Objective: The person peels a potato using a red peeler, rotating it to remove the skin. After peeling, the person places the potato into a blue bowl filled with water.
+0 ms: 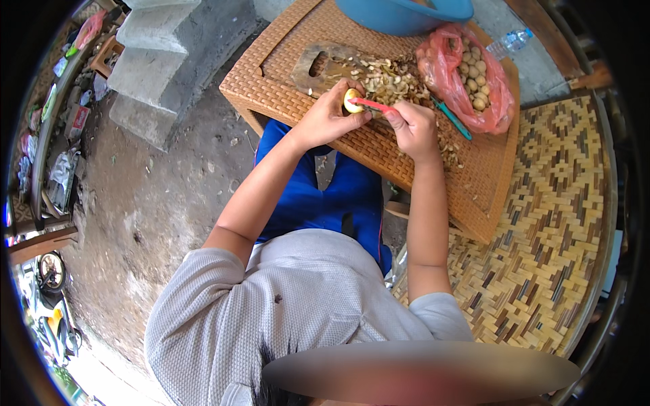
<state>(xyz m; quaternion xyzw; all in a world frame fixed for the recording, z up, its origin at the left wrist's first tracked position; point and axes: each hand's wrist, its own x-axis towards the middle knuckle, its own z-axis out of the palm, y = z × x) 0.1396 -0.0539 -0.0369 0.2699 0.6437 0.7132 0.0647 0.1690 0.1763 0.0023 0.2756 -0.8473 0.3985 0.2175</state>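
Note:
A partly peeled potato (352, 100) is held in my left hand (332, 112), between the thumb and fingers. My right hand (414, 127) grips a red-handled peeler (373, 105), whose head lies against the potato. Beneath and beyond the hands is a wooden cutting board (330, 61) with an oval handle hole. Peelings (393, 81) cover much of it and spill onto the woven table (284, 104). A green-handled tool (453, 119), its kind not clear, lies right of my right hand. Beyond it stands a red plastic bag (444, 76) with many small unpeeled potatoes (473, 73).
A blue basin (403, 15) stands at the table's far edge, with a plastic bottle (510, 43) at the far right. A woven bamboo surface (548, 213) adjoins the table on the right. Concrete steps (152, 66) rise at the left.

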